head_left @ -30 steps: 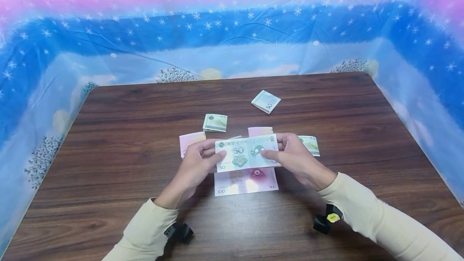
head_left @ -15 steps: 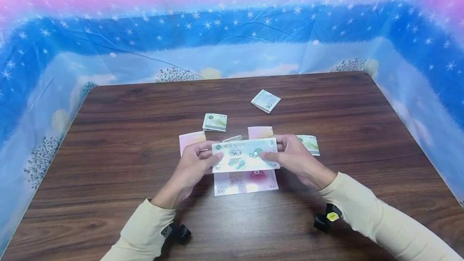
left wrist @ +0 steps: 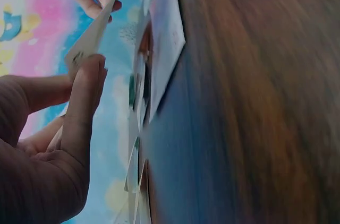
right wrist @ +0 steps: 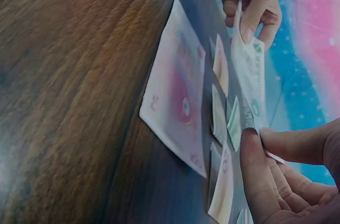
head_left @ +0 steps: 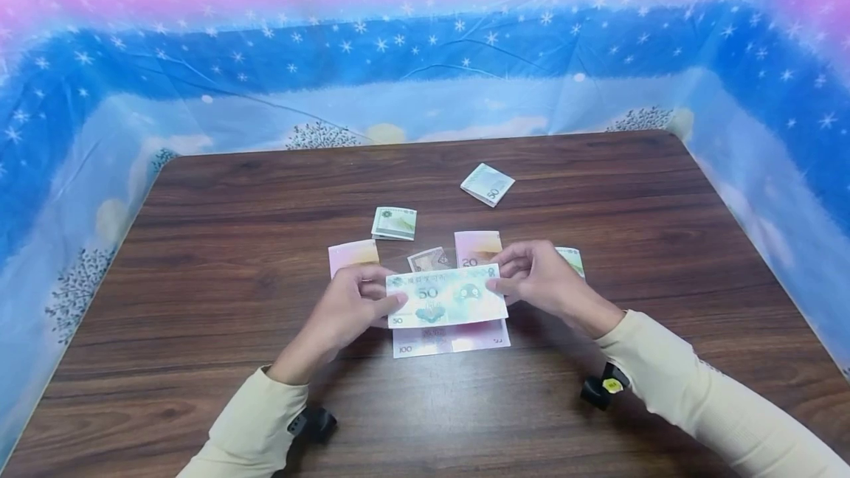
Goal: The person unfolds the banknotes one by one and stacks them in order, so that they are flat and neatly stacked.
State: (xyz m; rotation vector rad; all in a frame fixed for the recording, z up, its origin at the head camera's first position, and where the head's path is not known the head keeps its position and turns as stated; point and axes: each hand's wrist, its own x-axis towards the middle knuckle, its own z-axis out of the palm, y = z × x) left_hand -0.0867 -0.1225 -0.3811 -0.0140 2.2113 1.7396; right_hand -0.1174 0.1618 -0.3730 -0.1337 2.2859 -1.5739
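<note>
A green 50 banknote [head_left: 445,296], unfolded, is held up between both hands above the table. Its left end is pinched by my left hand [head_left: 352,303], thumb on the near face and fingers behind. My right hand [head_left: 547,285] pinches the opposite end near the upper corner. Beneath, a pink 100 banknote [head_left: 451,339] lies flat on the table, its upper part hidden by the green note. In the right wrist view the pink note [right wrist: 178,91] shows whole, apart from the raised green note [right wrist: 251,75].
Folded notes lie beyond the hands: a pink one [head_left: 352,255], a green one [head_left: 395,223], a brownish one [head_left: 429,260], a pink 20 [head_left: 477,246], a 50 [head_left: 488,184], and a green one [head_left: 572,260] partly behind the right hand. A snowflake-patterned cloth [head_left: 425,50] surrounds the wooden table [head_left: 199,242].
The green 50 banknote has come lower and nearer, covering more of the pink 100. My right hand's grip has shifted outward toward the note's right edge. The brownish note behind is more exposed.
</note>
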